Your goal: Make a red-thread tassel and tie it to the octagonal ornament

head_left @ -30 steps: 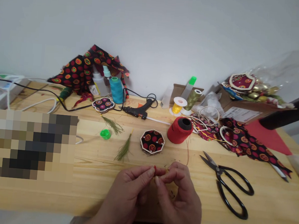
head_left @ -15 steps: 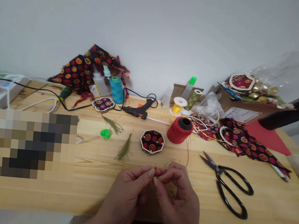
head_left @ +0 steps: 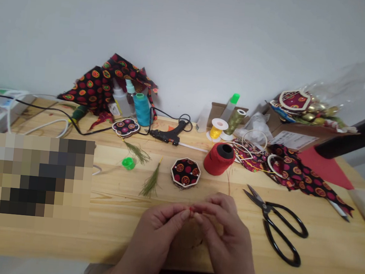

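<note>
My left hand (head_left: 158, 231) and my right hand (head_left: 225, 234) meet over the near edge of the wooden table (head_left: 320, 247), fingertips pinched together on a small red thread piece (head_left: 191, 209). A thin thread (head_left: 228, 184) runs from my right hand up to the red thread spool (head_left: 219, 158) lying on its side. Just beyond my fingers sits an octagonal fabric-covered piece (head_left: 186, 172), black with red circles. Black scissors (head_left: 277, 225) lie open to the right of my right hand.
A black glue gun (head_left: 170, 136), a teal spool (head_left: 142, 109), yellow and olive spools (head_left: 216, 130), bottles and patterned fabric (head_left: 104, 83) line the back. A green cap (head_left: 128, 163) and green tassels (head_left: 150, 183) lie left of centre. More fabric and white rings (head_left: 291, 170) sit right.
Both hands have shifted slightly; my right hand's fingers moved forward and flattened over the red piece, so less of it shows. Nothing else on the table moved.
</note>
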Motion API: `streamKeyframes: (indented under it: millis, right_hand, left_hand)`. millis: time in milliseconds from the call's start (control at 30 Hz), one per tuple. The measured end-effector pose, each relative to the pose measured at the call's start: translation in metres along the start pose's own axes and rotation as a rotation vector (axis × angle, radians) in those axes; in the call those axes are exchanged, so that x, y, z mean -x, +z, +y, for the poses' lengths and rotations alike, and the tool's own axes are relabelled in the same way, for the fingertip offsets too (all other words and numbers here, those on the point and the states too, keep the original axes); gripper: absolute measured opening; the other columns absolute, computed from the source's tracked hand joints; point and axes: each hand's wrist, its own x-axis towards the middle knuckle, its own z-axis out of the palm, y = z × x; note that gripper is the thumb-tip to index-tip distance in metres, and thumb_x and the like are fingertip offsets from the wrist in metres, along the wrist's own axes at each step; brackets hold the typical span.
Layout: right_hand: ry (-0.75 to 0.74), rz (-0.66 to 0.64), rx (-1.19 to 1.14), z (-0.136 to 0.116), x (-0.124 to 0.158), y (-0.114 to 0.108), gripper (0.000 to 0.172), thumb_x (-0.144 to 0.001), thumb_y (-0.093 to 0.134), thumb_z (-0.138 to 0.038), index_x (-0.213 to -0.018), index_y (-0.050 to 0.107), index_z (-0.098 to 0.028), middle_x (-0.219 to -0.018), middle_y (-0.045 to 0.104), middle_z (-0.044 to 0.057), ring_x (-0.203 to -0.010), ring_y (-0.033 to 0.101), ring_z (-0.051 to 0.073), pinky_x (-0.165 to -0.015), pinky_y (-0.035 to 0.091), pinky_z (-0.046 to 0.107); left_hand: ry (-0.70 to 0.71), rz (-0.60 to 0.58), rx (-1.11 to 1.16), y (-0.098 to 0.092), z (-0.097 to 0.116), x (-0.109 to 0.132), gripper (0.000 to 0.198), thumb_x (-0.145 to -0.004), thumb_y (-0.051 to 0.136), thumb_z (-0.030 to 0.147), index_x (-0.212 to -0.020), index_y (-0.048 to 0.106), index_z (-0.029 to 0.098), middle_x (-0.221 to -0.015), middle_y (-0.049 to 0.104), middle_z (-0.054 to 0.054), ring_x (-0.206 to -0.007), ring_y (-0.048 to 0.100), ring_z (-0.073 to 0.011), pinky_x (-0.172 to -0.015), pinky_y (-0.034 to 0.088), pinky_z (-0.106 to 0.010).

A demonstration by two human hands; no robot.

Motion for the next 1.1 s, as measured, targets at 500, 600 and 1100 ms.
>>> streamKeyframes:
  millis: [500,600,1100]
  right_hand:
    - [0.239,-0.088,-0.195,0.002,-0.006,-0.003,0.011,-0.073,0.072,-0.017,-0.064,0.073,-0.024,-0.068,0.061,0.001,-0.075,0.056,0.020,-0.070,0.044,0.033]
    - [0.210,-0.104,-0.117,0.000,-0.007,-0.004,0.016,-0.076,0.067,-0.015,-0.061,0.067,-0.021,-0.066,0.059,0.001,-0.074,0.055,0.019,-0.069,0.043,0.033]
    - [0.228,-0.121,-0.024,0.003,-0.010,-0.005,0.021,-0.081,0.053,-0.018,-0.060,0.053,-0.021,-0.066,0.055,0.001,-0.070,0.052,0.019,-0.064,0.041,0.031]
  left_hand:
    - [-0.004,-0.091,-0.189,-0.002,0.000,0.001,0.018,-0.080,0.065,0.030,-0.083,0.082,0.027,-0.074,0.077,0.002,-0.078,0.064,-0.0199,-0.075,0.045,-0.026]
    - [-0.024,-0.088,-0.184,0.000,0.001,0.002,0.017,-0.080,0.066,0.029,-0.079,0.082,0.025,-0.072,0.077,0.001,-0.077,0.064,-0.0190,-0.073,0.044,-0.025]
    - [-0.214,-0.195,0.230,0.001,-0.009,0.000,0.029,-0.078,0.070,0.041,-0.076,0.077,0.013,-0.050,0.034,0.007,-0.048,0.021,-0.0071,-0.045,0.015,-0.022]
